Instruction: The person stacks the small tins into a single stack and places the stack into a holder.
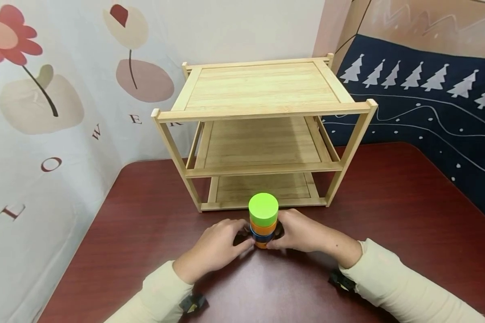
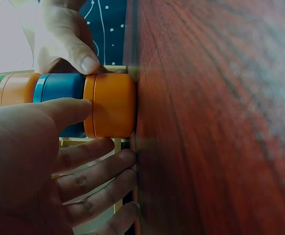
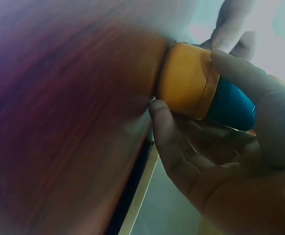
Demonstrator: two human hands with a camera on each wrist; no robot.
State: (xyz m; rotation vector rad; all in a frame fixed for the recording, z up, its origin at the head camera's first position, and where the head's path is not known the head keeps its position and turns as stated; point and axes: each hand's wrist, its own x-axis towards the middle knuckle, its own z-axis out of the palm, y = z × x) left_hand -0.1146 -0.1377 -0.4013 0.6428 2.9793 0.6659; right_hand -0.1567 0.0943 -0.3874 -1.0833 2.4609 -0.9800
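Observation:
Several round lidded tubs stand upright in one stack on the table: a green tub [image 1: 263, 209] on top, an orange tub [image 1: 263, 229] under it, then a blue tub [image 1: 262, 237], and an orange bottom tub [image 2: 115, 105] resting on the tabletop. From the left, my left hand [image 1: 220, 243] holds the stack low down, its thumb against the bottom tub's lid and its index finger by the far side. My right hand [image 1: 305, 231] grips the same bottom tub from the right, thumb in front and a fingertip near the base. The stack partly hides the fingers behind it.
Just behind the stack stands a three-tier wooden shelf [image 1: 262, 110] on the dark red table [image 1: 153, 202]. A white flower-print cloth [image 1: 85, 80] hangs at the back left. Dark tree-patterned fabric [image 1: 420, 98] hangs at the back right.

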